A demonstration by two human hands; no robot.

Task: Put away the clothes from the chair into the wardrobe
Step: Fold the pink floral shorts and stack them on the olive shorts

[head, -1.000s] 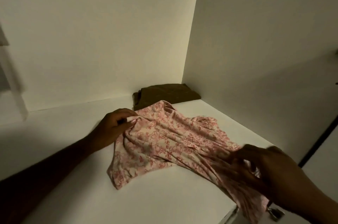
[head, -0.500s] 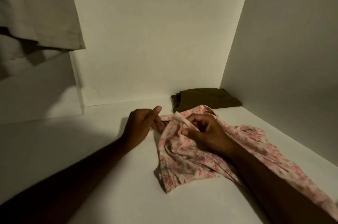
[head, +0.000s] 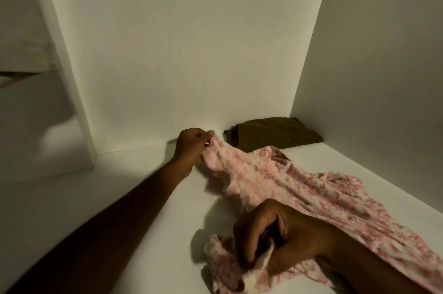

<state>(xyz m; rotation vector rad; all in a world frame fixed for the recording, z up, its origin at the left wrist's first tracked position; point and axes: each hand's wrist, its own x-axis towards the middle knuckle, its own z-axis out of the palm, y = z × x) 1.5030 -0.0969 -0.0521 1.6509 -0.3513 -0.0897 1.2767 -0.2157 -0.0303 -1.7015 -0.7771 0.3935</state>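
A pink floral garment [head: 299, 188] lies spread across the white wardrobe shelf [head: 115, 202], running from the back middle to the front right. My left hand [head: 191, 147] pinches its far corner near the back wall. My right hand [head: 275, 236] grips a bunched near edge of the same garment close to the shelf's front. A folded olive-brown garment [head: 273, 134] sits in the back right corner, its front edge just under the floral cloth.
White wardrobe walls close the shelf at the back [head: 179, 54] and right [head: 383, 78]. A vertical divider [head: 72, 92] stands at the left, with pale cloth [head: 21, 30] hanging beyond it.
My right hand has drawn back from the far corner towards the shelf's front, taking an edge of the floral garment with it. The left hand still holds the far corner, and the cloth is stretched out longer.
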